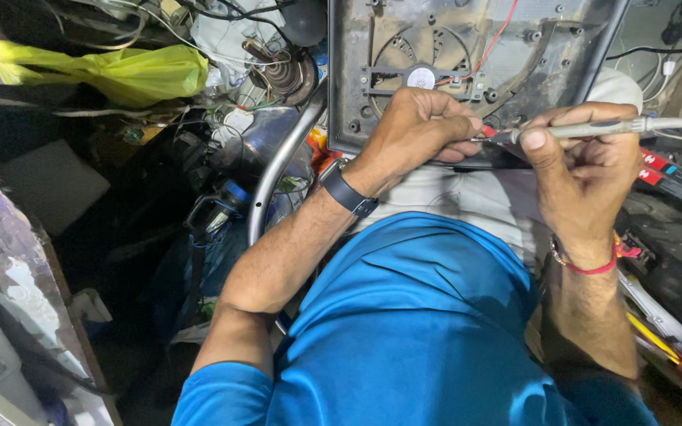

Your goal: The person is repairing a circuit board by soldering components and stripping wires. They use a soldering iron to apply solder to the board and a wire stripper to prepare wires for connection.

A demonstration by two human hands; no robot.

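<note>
Head view, looking down over a blue shirt and pale trousers. An opened appliance base (467, 71), a grey, dusty plastic tray with moulded ribs and screw posts, rests tilted on the lap; a round cooling fan (420, 76) with a pale hub sits in its circular grille, and a thin red wire (492, 43) runs across the shell. Left hand (420, 130) rests on the tray's near edge, fingers curled tight and pinching something small and reddish at the rim; what it is cannot be told. A dark band sits on that wrist. Right hand (582, 170) is wrapped around a slim grey soldering iron (593, 128), thumb pressed along the shaft, its dark tip meeting the left fingertips at the tray's lower edge; red thread bracelet at the wrist. Left of the tray: curved steel tube (282, 162), a crumpled yellow plastic bag (132, 72), and tangled wires.
</note>
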